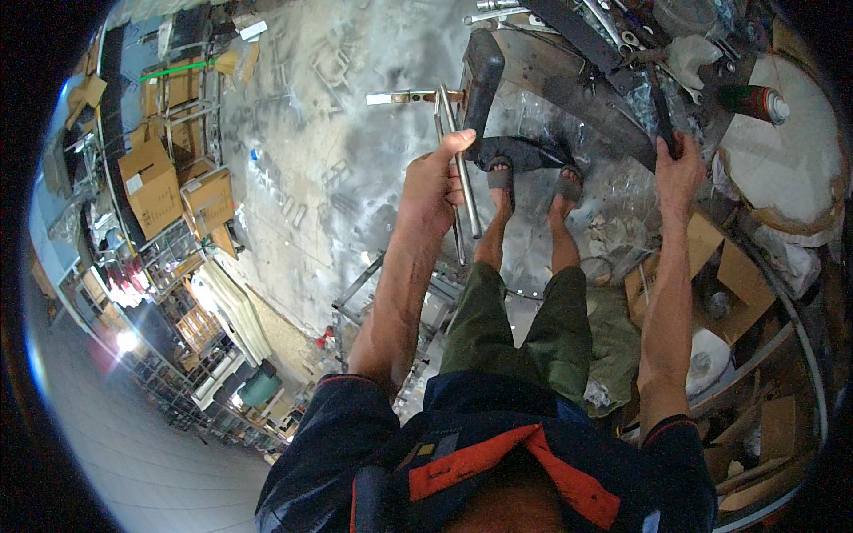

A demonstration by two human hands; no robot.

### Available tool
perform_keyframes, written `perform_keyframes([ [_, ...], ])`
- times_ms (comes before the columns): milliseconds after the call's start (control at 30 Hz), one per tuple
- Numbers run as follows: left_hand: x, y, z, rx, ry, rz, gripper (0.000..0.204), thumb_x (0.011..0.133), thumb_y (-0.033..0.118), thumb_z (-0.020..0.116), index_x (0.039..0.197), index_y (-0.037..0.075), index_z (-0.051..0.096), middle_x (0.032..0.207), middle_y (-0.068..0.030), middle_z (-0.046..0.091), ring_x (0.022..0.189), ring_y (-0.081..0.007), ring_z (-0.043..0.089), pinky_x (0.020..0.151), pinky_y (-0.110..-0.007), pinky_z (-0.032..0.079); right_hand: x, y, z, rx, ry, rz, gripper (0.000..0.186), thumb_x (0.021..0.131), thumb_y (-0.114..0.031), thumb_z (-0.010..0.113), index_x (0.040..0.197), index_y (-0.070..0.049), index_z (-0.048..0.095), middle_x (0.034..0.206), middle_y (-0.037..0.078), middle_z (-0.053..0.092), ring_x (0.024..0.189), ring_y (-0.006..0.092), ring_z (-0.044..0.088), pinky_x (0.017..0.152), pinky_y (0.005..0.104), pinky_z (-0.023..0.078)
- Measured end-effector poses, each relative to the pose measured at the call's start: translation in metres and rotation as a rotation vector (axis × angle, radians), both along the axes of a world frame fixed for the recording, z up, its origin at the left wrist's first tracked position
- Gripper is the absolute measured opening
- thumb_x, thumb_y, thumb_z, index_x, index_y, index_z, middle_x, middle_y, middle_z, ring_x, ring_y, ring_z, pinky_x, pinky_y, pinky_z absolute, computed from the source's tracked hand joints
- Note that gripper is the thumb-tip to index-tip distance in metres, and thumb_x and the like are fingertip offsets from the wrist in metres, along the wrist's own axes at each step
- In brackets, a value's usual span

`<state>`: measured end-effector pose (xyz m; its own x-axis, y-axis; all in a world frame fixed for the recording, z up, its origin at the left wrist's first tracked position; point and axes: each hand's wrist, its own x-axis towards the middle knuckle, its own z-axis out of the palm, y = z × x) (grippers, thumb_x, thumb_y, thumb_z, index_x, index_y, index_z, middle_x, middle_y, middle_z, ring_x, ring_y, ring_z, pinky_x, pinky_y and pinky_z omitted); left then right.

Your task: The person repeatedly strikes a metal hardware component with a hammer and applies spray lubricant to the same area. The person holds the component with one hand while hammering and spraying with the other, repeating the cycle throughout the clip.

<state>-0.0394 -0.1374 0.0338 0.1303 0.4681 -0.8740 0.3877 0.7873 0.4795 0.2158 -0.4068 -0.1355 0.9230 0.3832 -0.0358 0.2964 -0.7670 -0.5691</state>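
While holding the thin metal frame (470, 202) near twelve o'clock of the view, grip firmly with the left hand (433, 182), to stop the slim bars from twisting. Watch the frame's upper end, overlapping the flat shiny bar (391, 98) jutting toward nine o'clock from the dark block (484, 67); cannot tell whether touching or merely passing in front. Best, probably, to steady the frame before pulling with the right hand (680, 169), at two o'clock of the view, pinching the near end of a dark tool (660, 107). If drawing that tool free, go slowly: likely to snag on the wrenches (613, 27) toward eleven o'clock of the right hand, or nudge the spray can (745, 102) between one and two o'clock from it. For pose, note the left forearm slanting toward one o'clock, fingers wrapped, thumb laid across a bar; right forearm reaching almost straight toward twelve o'clock.
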Motion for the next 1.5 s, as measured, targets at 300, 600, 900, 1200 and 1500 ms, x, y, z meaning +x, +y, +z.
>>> perform_keyframes([
  [300, 0.004, 0.013, -0.001, -0.111, -0.022, 0.13, 0.041, 0.08, 0.034, 0.088, 0.083, 0.012, 0.053, 0.067, 0.0042, 0.042, 0.047, -0.0063, 0.033, 0.044, -0.024, 0.029, 0.003, -0.002, 0.001, -0.053, -0.02, 0.041, 0.036, 0.093, -0.025, 0.077, 0.115, 0.003, 0.07, 0.105, 0.02, 0.072, 0.097, 0.0377, 0.071, 0.084, 0.0456, 0.054],
  [600, 0.003, -0.015, -0.004, 0.233, 0.121, -0.14, 0.056, 0.082, 0.025, 0.085, 0.119, -0.007, 0.058, 0.072, 0.0033, 0.053, 0.054, -0.0064, 0.046, 0.046, -0.026, 0.034, 0.005, -0.005, -0.006, 0.022, -0.017, 0.031, 0.031, 0.086, -0.023, 0.081, 0.107, -0.003, 0.071, 0.1, 0.018, 0.07, 0.093, 0.0398, 0.069, 0.081, 0.048, 0.054],
  [900, -0.014, -0.024, -0.056, 0.724, 0.232, -0.449, 0.085, 0.068, 0.022, 0.095, 0.137, -0.005, 0.053, 0.08, 0.0041, 0.049, 0.072, -0.0083, 0.047, 0.062, -0.025, 0.039, 0.004, -0.003, -0.004, 0.023, -0.029, 0.025, 0.03, 0.085, -0.018, 0.082, 0.107, -0.002, 0.069, 0.101, 0.019, 0.07, 0.094, 0.0409, 0.069, 0.082, 0.048, 0.054],
  [1200, -0.019, -0.026, -0.105, 1.093, 0.341, -0.68, 0.098, 0.058, 0.023, 0.099, 0.137, -0.003, 0.048, 0.079, -0.0022, 0.051, 0.066, -0.0134, 0.05, 0.059, -0.031, 0.046, 0.003, -0.001, 0.001, 0.003, -0.043, 0.04, 0.03, 0.087, -0.013, 0.081, 0.111, 0.0, 0.068, 0.106, 0.019, 0.07, 0.097, 0.0384, 0.069, 0.084, 0.0447, 0.054],
  [1500, -0.043, -0.001, -0.119, 1.2, 0.222, -0.858, 0.098, 0.056, 0.022, 0.098, 0.137, 0.0, 0.046, 0.078, -0.0049, 0.051, 0.064, -0.0174, 0.051, 0.058, -0.034, 0.048, 0.001, 0.005, 0.01, 0.057, 0.04, 0.018, 0.03, 0.09, -0.014, 0.079, 0.113, 0.0, 0.068, 0.106, 0.019, 0.068, 0.097, 0.0367, 0.068, 0.086, 0.0448, 0.053],
])
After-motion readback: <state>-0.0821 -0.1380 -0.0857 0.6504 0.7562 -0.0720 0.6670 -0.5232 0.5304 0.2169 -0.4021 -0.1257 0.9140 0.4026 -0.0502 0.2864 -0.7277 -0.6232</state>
